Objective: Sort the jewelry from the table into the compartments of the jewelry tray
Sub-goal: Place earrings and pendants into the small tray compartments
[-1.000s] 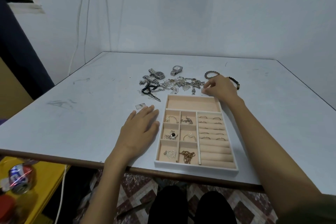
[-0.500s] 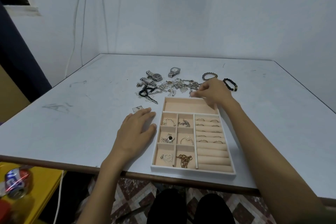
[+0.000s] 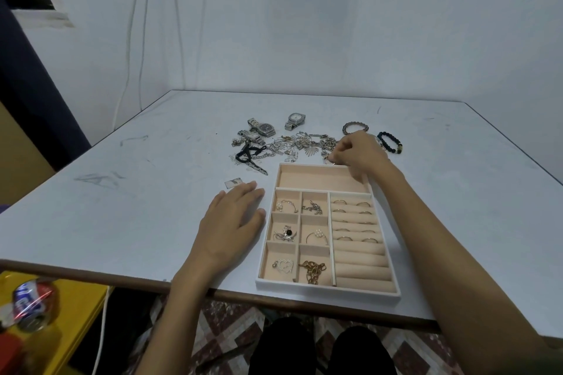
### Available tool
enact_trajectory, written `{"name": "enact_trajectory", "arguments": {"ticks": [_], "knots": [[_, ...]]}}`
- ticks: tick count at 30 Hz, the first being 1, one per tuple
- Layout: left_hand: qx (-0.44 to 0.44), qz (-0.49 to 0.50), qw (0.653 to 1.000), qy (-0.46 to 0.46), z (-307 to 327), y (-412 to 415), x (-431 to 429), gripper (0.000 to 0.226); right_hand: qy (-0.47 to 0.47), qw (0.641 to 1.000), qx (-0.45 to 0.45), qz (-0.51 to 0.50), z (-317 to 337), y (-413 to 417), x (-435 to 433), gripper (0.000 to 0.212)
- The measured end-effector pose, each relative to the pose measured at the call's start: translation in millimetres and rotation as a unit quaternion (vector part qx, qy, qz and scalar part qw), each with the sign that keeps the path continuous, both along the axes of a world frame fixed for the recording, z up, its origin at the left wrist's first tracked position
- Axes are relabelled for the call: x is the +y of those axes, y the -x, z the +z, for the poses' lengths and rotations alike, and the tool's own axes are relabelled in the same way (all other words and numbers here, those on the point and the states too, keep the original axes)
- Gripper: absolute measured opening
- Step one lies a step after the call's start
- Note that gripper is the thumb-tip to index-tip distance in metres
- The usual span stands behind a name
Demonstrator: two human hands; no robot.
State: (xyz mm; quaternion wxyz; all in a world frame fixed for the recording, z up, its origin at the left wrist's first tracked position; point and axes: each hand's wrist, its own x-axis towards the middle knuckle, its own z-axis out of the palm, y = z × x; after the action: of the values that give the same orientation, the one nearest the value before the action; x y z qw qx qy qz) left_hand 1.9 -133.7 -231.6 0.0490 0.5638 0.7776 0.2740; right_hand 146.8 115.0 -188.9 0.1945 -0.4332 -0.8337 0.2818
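From the head camera, the jewelry tray (image 3: 327, 291) sits on the pale worktop (image 3: 122, 207) close to its near edge, just right of centre. Its six small square compartments on the left each hold a piece, among them a pearl ring (image 3: 317, 235) and a gold chain (image 3: 313, 271). The ring rolls (image 3: 361, 256) on the right carry thin rings in the farther rows.

The left hand (image 3: 234, 222) lies palm down on the worktop, its grip spread flat with straight fingers, touching or just beside the tray's left wall. A small card (image 3: 234, 183) lies just beyond its fingertips.

The right hand (image 3: 359, 155) hangs over the far right corner of the tray, above the long far compartment. Its grip is curled, thumb and forefinger pinching a small silver piece (image 3: 330, 160) — too small to tell what kind.

Beyond the tray lies the loose jewelry (image 3: 292, 146), a tangled heap of silver chains. Near it are a dark-faced watch (image 3: 265, 129), a white-faced watch (image 3: 295, 120), a brown bead bracelet (image 3: 355, 127) and a black bead bracelet (image 3: 390, 141) — the bracelets just past the right hand.

A crushed can (image 3: 33, 301) lies on a yellow surface (image 3: 76, 307) below the worktop's left corner.
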Motion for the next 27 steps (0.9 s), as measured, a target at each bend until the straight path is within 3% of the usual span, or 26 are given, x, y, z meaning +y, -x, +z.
{"name": "enact_trajectory", "arguments": {"ticks": [3, 6, 8, 13, 16, 22, 27], "knots": [[-0.073, 0.007, 0.997, -0.04, 4, 0, 1, 0.055, 0.025, 0.998, 0.059, 0.006, 3, -2, 3, 0.015], [-0.207, 0.039, 0.969, -0.127, 10, -2, 9, 0.036, 0.05, 0.986, 0.157, 0.025, 11, -5, -5, 0.013], [-0.244, 0.058, 0.953, -0.172, 17, -2, 21, 0.026, 0.081, 0.974, 0.204, 0.057, 18, -4, -13, 0.014], [-0.244, 0.031, 0.946, -0.212, 39, -11, 67, 0.02, 0.104, 0.961, 0.219, 0.134, 27, 1, -30, 0.016], [-0.261, 0.019, 0.943, -0.206, 44, -14, 86, 0.032, 0.105, 0.958, 0.212, 0.165, 27, -1, -37, 0.018], [-0.267, 0.004, 0.931, -0.247, 42, -19, 89, 0.014, 0.121, 0.954, 0.2, 0.186, 25, 1, -39, 0.011], [-0.302, 0.02, 0.911, -0.281, 41, -15, 84, 0.003, 0.029, 0.974, 0.218, 0.044, 16, -12, -4, 0.011]]}}
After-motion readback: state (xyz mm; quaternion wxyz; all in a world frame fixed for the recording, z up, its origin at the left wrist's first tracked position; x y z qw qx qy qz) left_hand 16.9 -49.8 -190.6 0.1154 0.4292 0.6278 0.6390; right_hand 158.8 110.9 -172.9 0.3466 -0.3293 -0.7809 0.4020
